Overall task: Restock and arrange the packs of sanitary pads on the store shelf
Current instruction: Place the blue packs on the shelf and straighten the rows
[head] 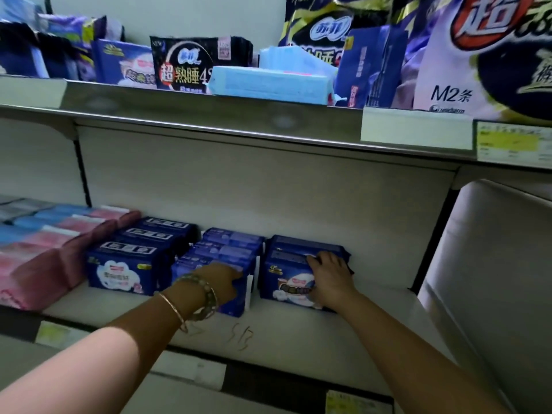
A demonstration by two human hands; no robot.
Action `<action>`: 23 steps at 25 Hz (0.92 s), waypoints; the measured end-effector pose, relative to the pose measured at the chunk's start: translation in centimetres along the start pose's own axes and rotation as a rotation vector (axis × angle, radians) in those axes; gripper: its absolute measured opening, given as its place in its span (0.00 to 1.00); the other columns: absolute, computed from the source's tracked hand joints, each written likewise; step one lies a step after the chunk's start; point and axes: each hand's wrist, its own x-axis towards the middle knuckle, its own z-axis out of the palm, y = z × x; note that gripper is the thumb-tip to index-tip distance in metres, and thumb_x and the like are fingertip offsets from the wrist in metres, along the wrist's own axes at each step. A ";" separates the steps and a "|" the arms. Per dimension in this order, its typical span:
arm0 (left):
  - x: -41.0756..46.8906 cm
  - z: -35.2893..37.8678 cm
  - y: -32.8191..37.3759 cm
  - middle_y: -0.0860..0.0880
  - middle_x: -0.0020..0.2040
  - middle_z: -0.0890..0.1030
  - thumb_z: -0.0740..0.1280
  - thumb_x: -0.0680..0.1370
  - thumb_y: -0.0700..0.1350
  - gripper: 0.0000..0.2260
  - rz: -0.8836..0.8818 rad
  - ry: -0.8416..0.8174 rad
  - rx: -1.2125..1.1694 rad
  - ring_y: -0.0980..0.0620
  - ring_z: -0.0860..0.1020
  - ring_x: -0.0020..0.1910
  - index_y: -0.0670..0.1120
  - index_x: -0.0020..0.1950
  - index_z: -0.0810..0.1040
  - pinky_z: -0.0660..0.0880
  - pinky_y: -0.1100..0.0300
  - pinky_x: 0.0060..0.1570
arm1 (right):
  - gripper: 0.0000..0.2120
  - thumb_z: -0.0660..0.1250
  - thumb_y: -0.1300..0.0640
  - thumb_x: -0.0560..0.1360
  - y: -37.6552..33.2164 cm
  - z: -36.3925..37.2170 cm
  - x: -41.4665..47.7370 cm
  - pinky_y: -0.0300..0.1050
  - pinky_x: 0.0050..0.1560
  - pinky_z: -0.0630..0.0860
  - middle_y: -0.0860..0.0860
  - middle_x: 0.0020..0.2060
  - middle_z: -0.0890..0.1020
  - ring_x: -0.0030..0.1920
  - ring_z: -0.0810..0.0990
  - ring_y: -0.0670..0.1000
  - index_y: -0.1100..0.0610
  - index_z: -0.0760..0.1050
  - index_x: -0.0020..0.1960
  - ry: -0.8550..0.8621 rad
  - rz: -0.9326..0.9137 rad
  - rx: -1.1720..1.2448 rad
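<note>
On the lower shelf (298,333) of a store display, a person is reaching in with both bare arms among rows of sanitary pad packs, which are standing upright, printed faces outward, one behind another. The left hand (222,282), wearing bracelets (198,300) at the wrist, is gripping the pale blue pack (230,307) at the front of the middle row, its fingers (233,273) curling over the pack's top edge. The right hand (330,279) is holding the dark blue pack (280,282) at the front of the right-hand row, fingers (315,259) clamping over its top while the palm is covering part of its face. Another pack (298,242) is standing just behind it. A narrow gap is separating these two rows. Gripping each row's front pack from above is probably letting the person slide and square the rows so their faces line up. To the left, a navy row (119,273) is sitting neatly, and beyond it pink packs (44,264) are lying stacked. Overhead, the upper shelf (209,115) is carrying a looser jumble of larger packs, some leaning. Restocking appears to be partly done, with straightening now going on.
</note>
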 end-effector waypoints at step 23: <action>-23.5 9.4 -0.4 0.46 0.69 0.68 0.62 0.78 0.49 0.21 0.190 0.180 -0.401 0.47 0.70 0.66 0.48 0.71 0.65 0.66 0.53 0.66 | 0.22 0.65 0.58 0.75 -15.7 -3.7 -22.6 0.43 0.66 0.63 0.57 0.65 0.70 0.65 0.69 0.58 0.59 0.69 0.68 0.169 0.252 0.420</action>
